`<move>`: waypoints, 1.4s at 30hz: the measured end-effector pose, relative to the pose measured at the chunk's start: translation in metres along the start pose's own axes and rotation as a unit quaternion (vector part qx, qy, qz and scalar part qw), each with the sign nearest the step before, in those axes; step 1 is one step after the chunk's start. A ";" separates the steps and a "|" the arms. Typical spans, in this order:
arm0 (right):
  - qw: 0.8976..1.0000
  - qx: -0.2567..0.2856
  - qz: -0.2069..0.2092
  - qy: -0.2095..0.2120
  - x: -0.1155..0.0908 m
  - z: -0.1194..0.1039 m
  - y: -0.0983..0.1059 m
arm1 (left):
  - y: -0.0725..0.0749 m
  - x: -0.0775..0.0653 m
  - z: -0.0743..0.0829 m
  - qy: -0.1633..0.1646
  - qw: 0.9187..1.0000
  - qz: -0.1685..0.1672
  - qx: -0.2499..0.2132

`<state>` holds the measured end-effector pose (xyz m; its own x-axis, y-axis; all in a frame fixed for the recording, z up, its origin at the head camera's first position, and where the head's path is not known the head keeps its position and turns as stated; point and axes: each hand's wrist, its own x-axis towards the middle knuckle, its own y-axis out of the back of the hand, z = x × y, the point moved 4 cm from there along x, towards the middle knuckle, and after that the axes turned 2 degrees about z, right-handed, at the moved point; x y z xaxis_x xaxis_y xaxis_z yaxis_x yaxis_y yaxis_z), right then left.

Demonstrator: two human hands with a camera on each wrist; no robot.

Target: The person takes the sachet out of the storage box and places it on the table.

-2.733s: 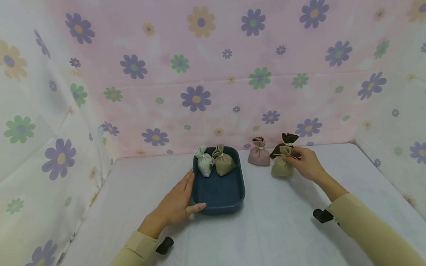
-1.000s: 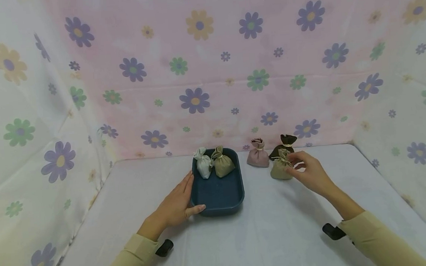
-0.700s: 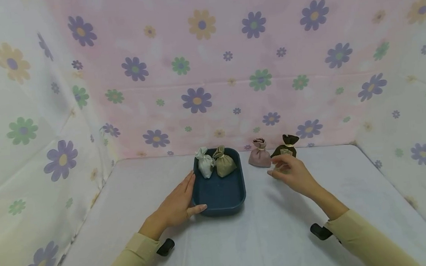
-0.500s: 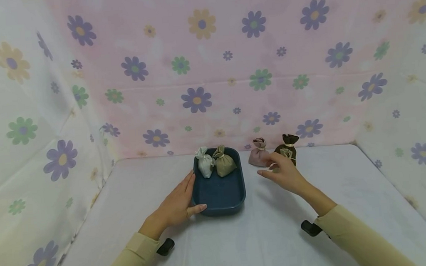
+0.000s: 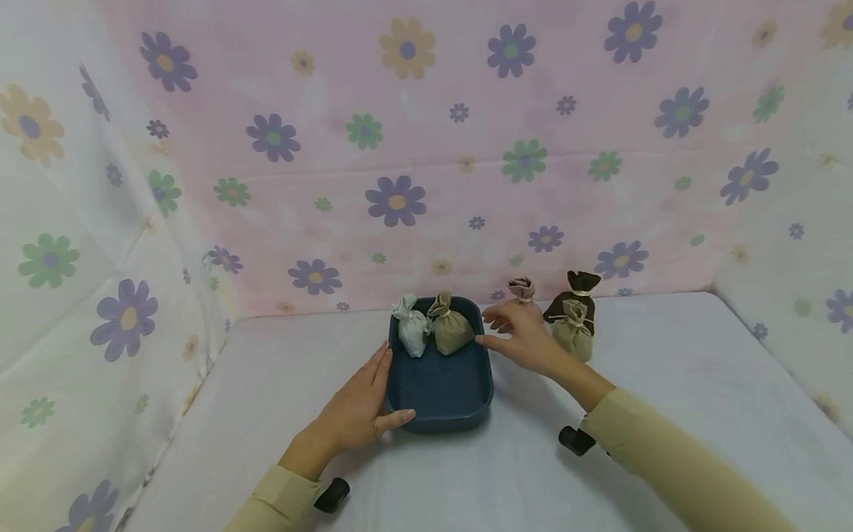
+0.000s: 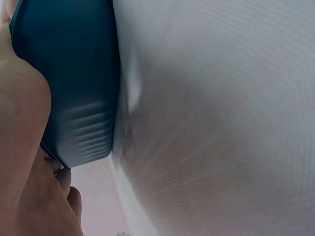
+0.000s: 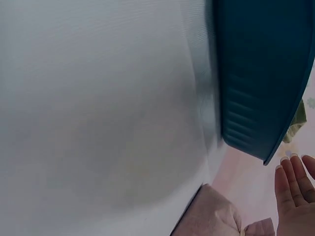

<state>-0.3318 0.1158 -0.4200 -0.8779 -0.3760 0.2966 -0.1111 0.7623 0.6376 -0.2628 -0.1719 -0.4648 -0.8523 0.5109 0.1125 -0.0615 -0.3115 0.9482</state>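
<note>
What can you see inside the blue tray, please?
A white pouch and an olive pouch sit side by side at the far end of the blue tray. What lies beneath or within them is covered.

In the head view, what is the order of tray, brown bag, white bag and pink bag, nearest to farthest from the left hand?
1. Tray, touching the left hand
2. White bag, inside, back left
3. Pink bag, right of tray
4. Brown bag, farther right
</note>
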 end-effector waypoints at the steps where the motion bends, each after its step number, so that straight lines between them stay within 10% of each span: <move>1: 1.000 -0.004 -0.001 -0.002 0.003 0.000 -0.002 | 0.000 0.000 0.000 0.000 1.000 -0.001 0.001; 22: 0.999 -0.039 -0.026 -0.014 0.053 0.000 -0.037 | 0.001 -0.001 0.003 0.004 1.000 0.001 -0.007; 42: 0.998 -0.062 -0.021 -0.006 0.059 -0.002 -0.049 | 0.003 -0.002 0.003 0.010 1.000 0.002 -0.010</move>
<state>-0.3767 0.0547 -0.4324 -0.8794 -0.3993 0.2591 -0.0900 0.6740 0.7333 -0.2599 -0.1712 -0.4616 -0.8628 0.4935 0.1097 -0.0690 -0.3300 0.9415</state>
